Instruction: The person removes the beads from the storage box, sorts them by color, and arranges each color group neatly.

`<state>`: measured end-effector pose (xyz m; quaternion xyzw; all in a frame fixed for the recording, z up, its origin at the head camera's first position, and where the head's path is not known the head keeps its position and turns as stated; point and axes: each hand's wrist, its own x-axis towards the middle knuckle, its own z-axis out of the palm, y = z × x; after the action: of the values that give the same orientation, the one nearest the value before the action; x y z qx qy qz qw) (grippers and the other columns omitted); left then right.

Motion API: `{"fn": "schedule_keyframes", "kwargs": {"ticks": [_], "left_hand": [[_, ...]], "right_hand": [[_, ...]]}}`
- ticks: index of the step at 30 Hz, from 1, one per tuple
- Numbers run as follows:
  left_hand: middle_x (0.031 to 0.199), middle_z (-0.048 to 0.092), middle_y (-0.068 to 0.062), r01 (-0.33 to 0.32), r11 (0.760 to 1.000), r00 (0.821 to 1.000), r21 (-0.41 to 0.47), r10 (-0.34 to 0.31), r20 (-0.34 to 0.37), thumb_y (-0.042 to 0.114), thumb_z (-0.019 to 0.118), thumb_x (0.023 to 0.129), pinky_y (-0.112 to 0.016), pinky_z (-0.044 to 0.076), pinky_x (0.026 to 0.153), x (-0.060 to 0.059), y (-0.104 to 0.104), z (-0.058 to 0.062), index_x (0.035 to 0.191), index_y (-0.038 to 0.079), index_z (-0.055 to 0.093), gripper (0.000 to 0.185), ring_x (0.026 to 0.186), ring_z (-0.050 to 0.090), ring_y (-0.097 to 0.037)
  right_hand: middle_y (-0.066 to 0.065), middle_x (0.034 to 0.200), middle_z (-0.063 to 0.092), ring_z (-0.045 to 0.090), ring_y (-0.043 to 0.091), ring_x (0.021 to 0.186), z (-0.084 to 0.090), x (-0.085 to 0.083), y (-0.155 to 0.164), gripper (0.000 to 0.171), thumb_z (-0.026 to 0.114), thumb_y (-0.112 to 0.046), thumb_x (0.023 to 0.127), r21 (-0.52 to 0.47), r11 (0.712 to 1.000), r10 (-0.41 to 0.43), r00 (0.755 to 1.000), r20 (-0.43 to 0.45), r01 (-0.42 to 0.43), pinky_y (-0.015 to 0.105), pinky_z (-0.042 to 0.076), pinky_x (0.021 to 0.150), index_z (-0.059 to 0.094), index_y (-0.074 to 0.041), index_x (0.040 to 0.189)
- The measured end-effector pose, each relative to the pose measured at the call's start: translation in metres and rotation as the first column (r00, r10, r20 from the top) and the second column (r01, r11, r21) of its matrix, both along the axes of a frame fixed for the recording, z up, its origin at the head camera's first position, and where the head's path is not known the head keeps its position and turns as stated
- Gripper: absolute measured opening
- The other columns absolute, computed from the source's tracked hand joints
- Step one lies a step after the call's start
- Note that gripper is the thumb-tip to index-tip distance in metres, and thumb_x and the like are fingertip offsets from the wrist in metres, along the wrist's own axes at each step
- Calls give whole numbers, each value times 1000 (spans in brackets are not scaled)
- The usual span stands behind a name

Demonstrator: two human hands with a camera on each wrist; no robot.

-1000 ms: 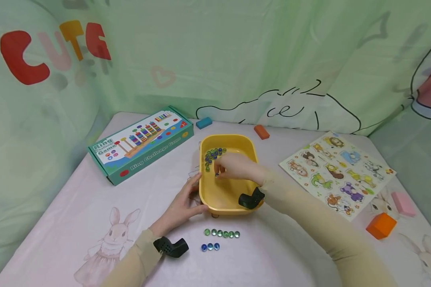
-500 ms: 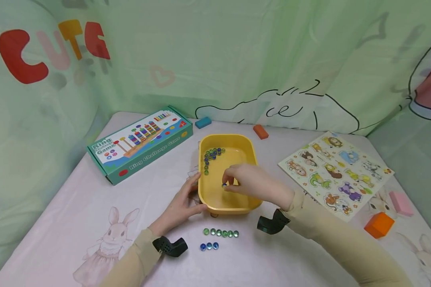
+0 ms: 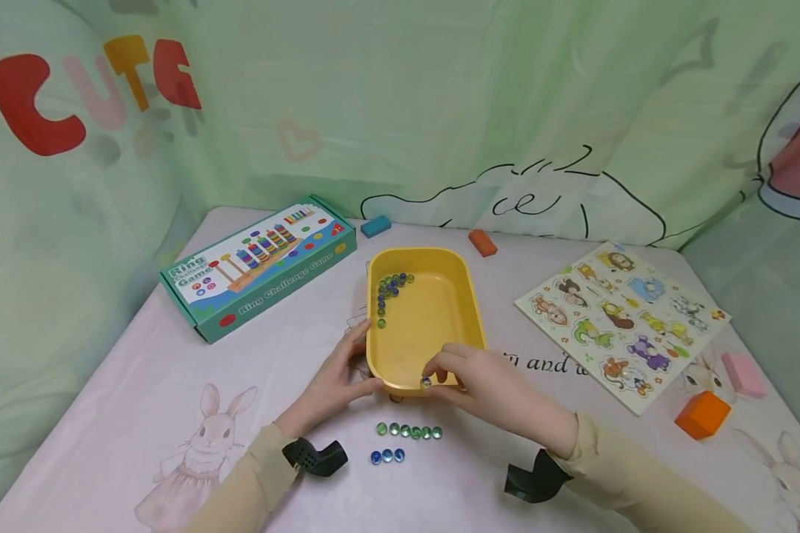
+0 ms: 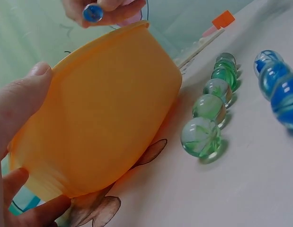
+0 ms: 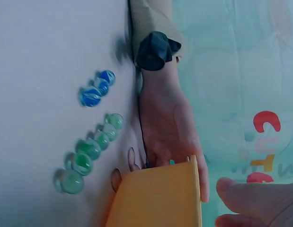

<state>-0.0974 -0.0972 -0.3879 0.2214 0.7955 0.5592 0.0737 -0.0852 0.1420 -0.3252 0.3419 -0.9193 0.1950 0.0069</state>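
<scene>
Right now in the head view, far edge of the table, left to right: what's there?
Ring game box → teal block → orange-red block → animal puzzle board.

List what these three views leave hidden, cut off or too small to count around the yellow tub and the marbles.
- Left hand: in the left wrist view, the yellow tub covers most of its fingers.
- Marble pinched by the right hand: out of frame in the right wrist view.
- Marbles in the tub: too small to count in the head view.
- Blue marbles: cut by the left wrist view's edge.
</scene>
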Motion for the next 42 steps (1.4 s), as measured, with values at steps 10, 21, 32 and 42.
{"fn": "schedule_keyframes", "kwargs": {"ticks": [10, 21, 32, 42], "left_hand": [[148, 28, -17, 1, 1000, 1000, 2, -1, -7, 12, 67, 84, -54, 20, 109, -1, -1, -1, 149, 10, 15, 83, 126, 42, -36], [146, 31, -18, -3, 1000, 1000, 13, 2, 28, 12, 67, 84, -55, 21, 109, 0, -1, -1, 149, 12, 14, 83, 126, 42, -35], [146, 31, -18, -5, 1000, 999, 9, 4, 38, 11, 66, 84, -54, 21, 110, 1, 0, 0, 149, 12, 14, 83, 126, 42, -35], [146, 31, -18, 1, 1000, 999, 6, -1, 38, 11, 66, 84, -55, 22, 109, 1, 0, -1, 149, 12, 14, 83, 125, 42, -35]], "right_hand": [[-14, 73, 54, 40, -4, 58, -21, 27, 6, 19, 77, -21, 73, -85, 992, 77, 984, -160, -92, 8, 34, 51, 64, -19, 87], [-12, 77, 59, 49, -3, 63, -48, 38, -8, 11, 70, -26, 80, 85, 988, 134, 990, -47, -130, 13, 40, 56, 67, -18, 88], [-12, 74, 58, 54, 0, 64, -59, 45, -15, 12, 70, -29, 79, 145, 982, 135, 988, -77, -123, 18, 43, 55, 68, -19, 86], [-12, 74, 59, 54, -1, 64, -61, 47, -17, 14, 70, -31, 80, 138, 984, 121, 991, -59, -111, 17, 42, 54, 68, -19, 86]]}}
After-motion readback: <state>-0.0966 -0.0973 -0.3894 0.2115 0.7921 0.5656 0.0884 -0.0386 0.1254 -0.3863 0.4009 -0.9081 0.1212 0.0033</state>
